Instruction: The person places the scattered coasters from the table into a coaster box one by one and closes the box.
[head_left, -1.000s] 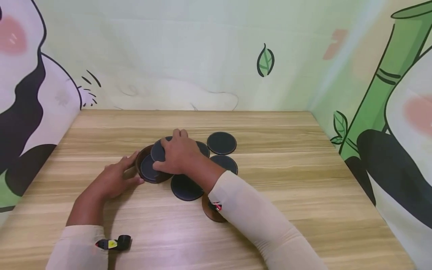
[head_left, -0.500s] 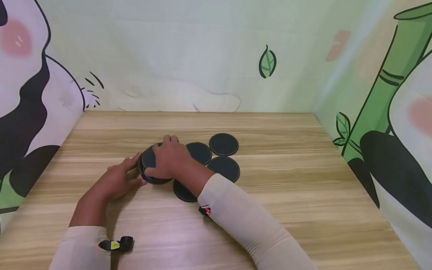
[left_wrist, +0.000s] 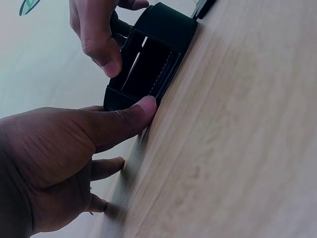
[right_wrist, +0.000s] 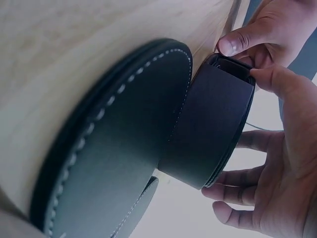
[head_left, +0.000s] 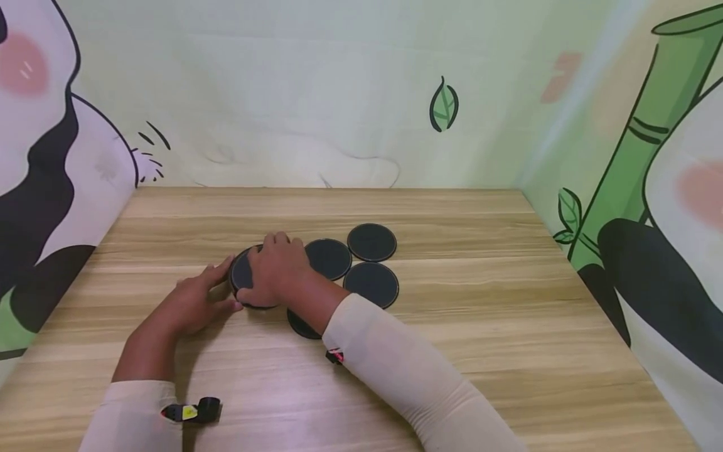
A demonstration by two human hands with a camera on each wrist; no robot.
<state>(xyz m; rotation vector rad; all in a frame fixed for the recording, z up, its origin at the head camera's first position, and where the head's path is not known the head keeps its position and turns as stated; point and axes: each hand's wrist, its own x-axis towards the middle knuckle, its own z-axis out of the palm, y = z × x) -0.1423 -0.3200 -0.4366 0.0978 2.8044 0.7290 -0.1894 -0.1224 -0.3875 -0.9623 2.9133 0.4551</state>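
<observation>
A round dark leather coaster holder [right_wrist: 210,119] stands on the wooden table, an open window cut in its side. My left hand [head_left: 194,304] holds it from the left, thumb at the window's lower corner in the left wrist view. From above, my right hand [head_left: 277,270] grips the edge of a black coaster [head_left: 241,273] at the holder's top, its thumb at the near side and fingers over the far side. That coaster now sits level with the holder's rim. The right hand hides much of the holder in the head view.
To the right lie several black stitched coasters: one at the back [head_left: 371,242], one in front of it [head_left: 371,285], one beside the holder [head_left: 330,258]. A nearer coaster [head_left: 302,323] is partly under the right wrist. A printed cloth wall [head_left: 282,113] rises behind the table.
My right hand has moved left and down, bringing the black coaster from a tilt above the holder to level at its top. The brown coaster is now hidden behind the right sleeve.
</observation>
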